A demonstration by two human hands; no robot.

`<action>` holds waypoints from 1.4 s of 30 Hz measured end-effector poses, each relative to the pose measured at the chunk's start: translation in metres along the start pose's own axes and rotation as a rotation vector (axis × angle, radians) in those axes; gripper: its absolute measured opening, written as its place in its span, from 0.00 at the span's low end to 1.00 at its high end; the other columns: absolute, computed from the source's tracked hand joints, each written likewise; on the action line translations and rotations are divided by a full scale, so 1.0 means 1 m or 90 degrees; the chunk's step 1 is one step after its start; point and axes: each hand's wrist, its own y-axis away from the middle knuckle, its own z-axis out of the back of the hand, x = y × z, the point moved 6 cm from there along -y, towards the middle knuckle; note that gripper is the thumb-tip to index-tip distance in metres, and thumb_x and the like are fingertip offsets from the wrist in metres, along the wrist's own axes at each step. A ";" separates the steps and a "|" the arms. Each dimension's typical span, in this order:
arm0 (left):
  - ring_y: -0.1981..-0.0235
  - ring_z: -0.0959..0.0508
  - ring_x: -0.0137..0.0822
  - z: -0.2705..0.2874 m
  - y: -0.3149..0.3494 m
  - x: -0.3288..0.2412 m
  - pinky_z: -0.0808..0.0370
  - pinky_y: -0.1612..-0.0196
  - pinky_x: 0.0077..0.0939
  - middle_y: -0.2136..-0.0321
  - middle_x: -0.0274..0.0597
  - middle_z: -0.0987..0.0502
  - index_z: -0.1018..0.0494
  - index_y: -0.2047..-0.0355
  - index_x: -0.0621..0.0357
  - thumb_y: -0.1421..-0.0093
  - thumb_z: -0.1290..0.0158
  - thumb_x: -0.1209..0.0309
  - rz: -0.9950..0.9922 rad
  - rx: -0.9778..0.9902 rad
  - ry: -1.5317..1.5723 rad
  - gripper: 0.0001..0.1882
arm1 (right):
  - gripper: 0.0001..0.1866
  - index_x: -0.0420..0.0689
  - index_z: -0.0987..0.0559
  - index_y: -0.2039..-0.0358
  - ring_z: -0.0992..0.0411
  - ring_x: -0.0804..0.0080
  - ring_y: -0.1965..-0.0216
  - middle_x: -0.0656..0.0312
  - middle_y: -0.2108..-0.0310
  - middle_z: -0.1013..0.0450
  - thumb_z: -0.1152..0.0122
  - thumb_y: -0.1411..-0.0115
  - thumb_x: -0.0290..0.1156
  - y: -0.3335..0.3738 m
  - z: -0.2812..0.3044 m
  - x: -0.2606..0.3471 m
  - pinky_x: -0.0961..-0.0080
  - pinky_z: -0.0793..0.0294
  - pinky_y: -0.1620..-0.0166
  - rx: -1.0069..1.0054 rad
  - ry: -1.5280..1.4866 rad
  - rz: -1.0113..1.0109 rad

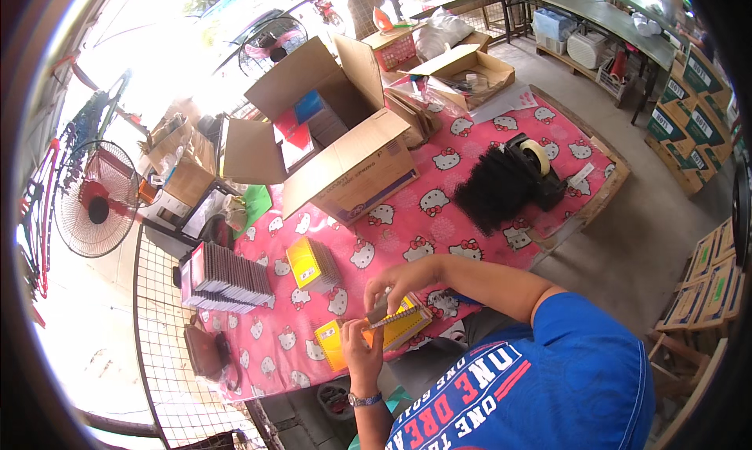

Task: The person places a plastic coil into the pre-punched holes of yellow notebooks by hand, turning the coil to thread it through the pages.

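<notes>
Over a pile of yellow spiral notebooks (330,343) at the table's near edge, my two hands work close together. My left hand (363,346), with a watch on its wrist, is closed on the end of a spiral notebook (401,318) whose coil faces up. Something orange shows beside the left thumb. Closed above it, my right hand (401,281) pinches a small greyish piece (379,309) whose kind I cannot make out. A little farther off stands a stack of yellow notebooks (312,263).
Dark-edged notebooks (227,276) stand in a long row at left, beside a brown bag (205,351). An open carton (362,176) with books sits at the back. Black bristly material (493,185) and a tape dispenser (540,160) lie at right. A fan (97,209) stands far left.
</notes>
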 end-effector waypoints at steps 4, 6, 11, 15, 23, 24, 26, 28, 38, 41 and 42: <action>0.61 0.24 0.47 -0.005 -0.001 0.014 0.26 0.60 0.36 0.63 0.49 0.26 0.29 0.60 0.62 0.45 0.39 0.78 0.059 0.057 0.093 0.13 | 0.24 0.43 0.21 0.49 0.34 0.68 0.43 0.60 0.49 0.30 0.33 0.48 0.34 -0.006 -0.004 -0.009 0.69 0.37 0.40 0.104 -0.011 0.014; 0.64 0.23 0.44 -0.006 0.000 0.006 0.26 0.65 0.32 0.64 0.48 0.26 0.29 0.61 0.62 0.44 0.39 0.79 0.059 0.045 0.127 0.12 | 0.25 0.41 0.22 0.48 0.33 0.67 0.43 0.58 0.49 0.29 0.33 0.48 0.34 -0.004 -0.002 -0.012 0.69 0.37 0.40 0.087 -0.139 0.018; 0.66 0.23 0.41 -0.006 -0.003 0.010 0.25 0.66 0.29 0.64 0.46 0.25 0.28 0.61 0.62 0.45 0.39 0.80 0.032 0.037 0.108 0.12 | 0.26 0.41 0.23 0.47 0.32 0.69 0.44 0.59 0.48 0.29 0.34 0.46 0.36 -0.004 0.005 -0.003 0.71 0.36 0.40 -0.006 0.246 -0.060; 0.68 0.23 0.38 -0.010 0.003 0.019 0.25 0.67 0.27 0.65 0.45 0.25 0.27 0.62 0.62 0.43 0.39 0.78 0.083 0.020 0.138 0.11 | 0.26 0.43 0.20 0.51 0.31 0.69 0.45 0.59 0.49 0.28 0.30 0.49 0.41 -0.003 -0.002 -0.013 0.71 0.36 0.41 0.038 -0.010 0.015; 0.68 0.22 0.30 -0.015 0.003 0.022 0.25 0.66 0.25 0.66 0.43 0.22 0.26 0.60 0.64 0.38 0.41 0.75 0.138 -0.074 0.185 0.08 | 0.37 0.52 0.31 0.36 0.48 0.41 0.32 0.57 0.35 0.39 0.34 0.45 0.51 0.102 0.075 -0.127 0.36 0.51 0.34 -0.463 0.807 -0.189; 0.69 0.22 0.28 -0.016 0.005 0.022 0.25 0.66 0.24 0.66 0.42 0.22 0.26 0.59 0.64 0.36 0.42 0.75 0.158 -0.134 0.276 0.08 | 0.37 0.52 0.31 0.36 0.48 0.41 0.32 0.57 0.35 0.39 0.34 0.45 0.51 0.107 0.058 -0.132 0.36 0.51 0.34 -0.453 0.804 -0.191; 0.69 0.22 0.27 -0.020 0.012 0.026 0.25 0.66 0.24 0.67 0.41 0.22 0.26 0.58 0.64 0.35 0.43 0.75 0.182 -0.191 0.364 0.08 | 0.42 0.49 0.36 0.33 0.51 0.42 0.30 0.55 0.31 0.44 0.35 0.44 0.53 0.127 0.017 -0.122 0.39 0.55 0.31 -0.570 0.859 -0.176; 0.70 0.22 0.25 -0.019 0.013 0.028 0.26 0.66 0.23 0.70 0.38 0.22 0.25 0.57 0.64 0.32 0.47 0.71 0.162 -0.194 0.348 0.08 | 0.40 0.48 0.34 0.35 0.48 0.43 0.31 0.53 0.34 0.41 0.37 0.43 0.54 0.137 -0.021 -0.148 0.40 0.51 0.32 -0.544 0.928 -0.200; 0.72 0.21 0.25 -0.028 0.011 0.036 0.24 0.66 0.18 0.71 0.36 0.21 0.26 0.55 0.65 0.31 0.47 0.71 0.128 -0.165 0.285 0.09 | 0.28 0.40 0.26 0.45 0.30 0.52 0.49 0.50 0.52 0.27 0.31 0.46 0.34 0.133 -0.030 -0.040 0.59 0.29 0.46 -0.761 0.540 0.116; 0.72 0.20 0.26 -0.035 0.015 0.047 0.24 0.65 0.19 0.69 0.38 0.21 0.26 0.56 0.66 0.32 0.47 0.75 0.171 -0.118 0.346 0.08 | 0.28 0.40 0.25 0.46 0.29 0.54 0.50 0.52 0.54 0.26 0.31 0.46 0.35 0.090 -0.058 -0.002 0.60 0.29 0.45 -0.652 0.561 0.218; 0.70 0.20 0.26 -0.035 0.016 0.050 0.23 0.64 0.20 0.67 0.39 0.20 0.26 0.55 0.67 0.33 0.47 0.78 0.184 -0.111 0.366 0.08 | 0.28 0.40 0.25 0.46 0.29 0.55 0.49 0.53 0.54 0.26 0.31 0.47 0.36 0.076 -0.067 0.005 0.60 0.30 0.45 -0.593 0.610 0.223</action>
